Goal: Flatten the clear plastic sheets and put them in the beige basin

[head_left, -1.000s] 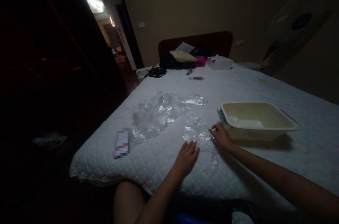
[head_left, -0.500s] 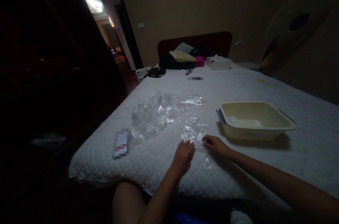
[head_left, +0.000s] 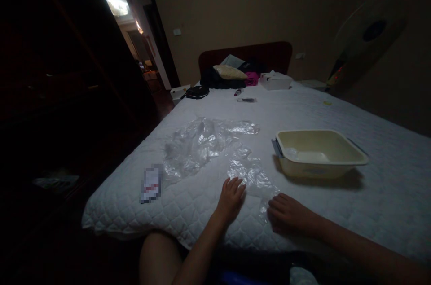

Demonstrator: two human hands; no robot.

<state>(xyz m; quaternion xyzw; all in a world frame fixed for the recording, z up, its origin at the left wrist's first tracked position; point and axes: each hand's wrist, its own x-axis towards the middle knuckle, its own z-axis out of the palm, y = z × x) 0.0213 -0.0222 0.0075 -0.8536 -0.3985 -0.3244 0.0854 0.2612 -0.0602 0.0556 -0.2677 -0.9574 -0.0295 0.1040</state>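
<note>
A single head-worn camera looks forward and down from behind and above the left grip (head_left: 230, 197) and right grip (head_left: 288, 214), fairly near both, facing past them along the white quilted fabric-covered bed (head_left: 299, 112) toward the dark red-brown, round-cornered headboard (head_left: 272, 55) well beyond.

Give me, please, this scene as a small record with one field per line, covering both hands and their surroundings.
Left hand: palm down, fingers extended, beside the clear plastic
Right hand: fingers curled at the plastic's near end; grip unclear
Tub: cream, open-topped, upright, beyond the right hand
Surface: white quilted bed cover
Far end: white box, headboard
</note>
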